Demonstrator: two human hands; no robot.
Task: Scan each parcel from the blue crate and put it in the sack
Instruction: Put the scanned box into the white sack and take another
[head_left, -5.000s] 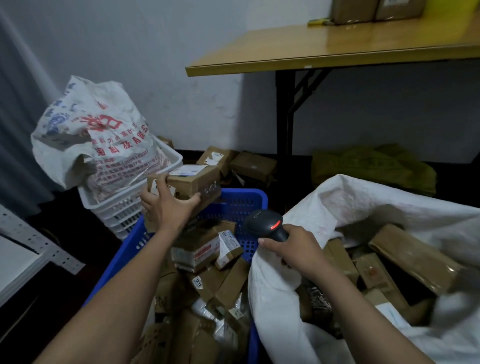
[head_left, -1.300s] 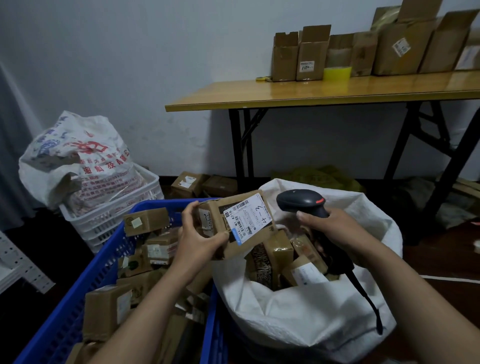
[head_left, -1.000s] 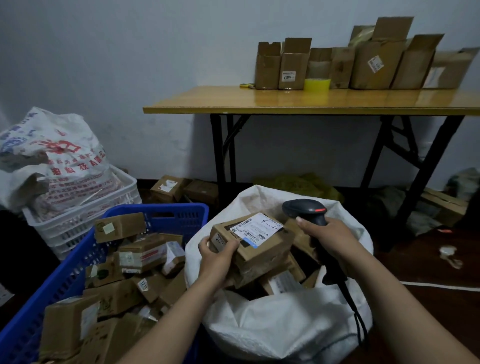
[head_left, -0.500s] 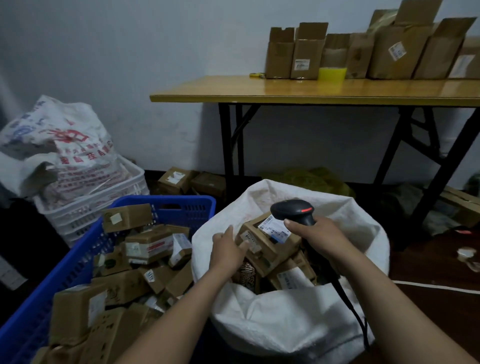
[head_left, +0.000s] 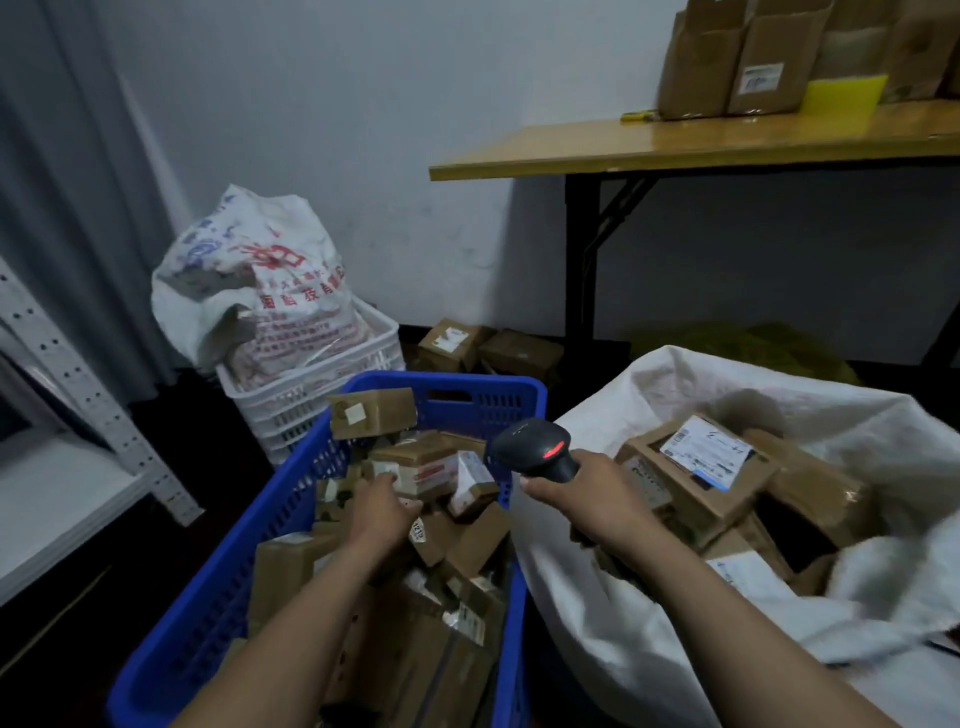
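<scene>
The blue crate (head_left: 249, 551) in the lower middle is packed with several brown cardboard parcels. My left hand (head_left: 378, 514) reaches down into it, fingers spread over the pile beside a parcel with a red-and-white label (head_left: 423, 465), and lifts nothing. My right hand (head_left: 589, 501) grips the black barcode scanner (head_left: 537, 449), its red light lit, over the gap between the crate and the sack. The white sack (head_left: 597, 613) stands open at the right. A labelled parcel (head_left: 698, 465) lies on top of the boxes inside it.
A white basket (head_left: 332, 384) holding a printed bag (head_left: 249, 275) stands behind the crate. Two boxes (head_left: 457, 340) lie on the floor by the wall. A wooden table (head_left: 675, 145) carries open cartons (head_left: 737, 57). A metal shelf (head_left: 67, 379) is at the left.
My left hand let go of the labelled parcel in the sack and moved left into the blue crate. The scanner hand swung left. The view turned left and down.
</scene>
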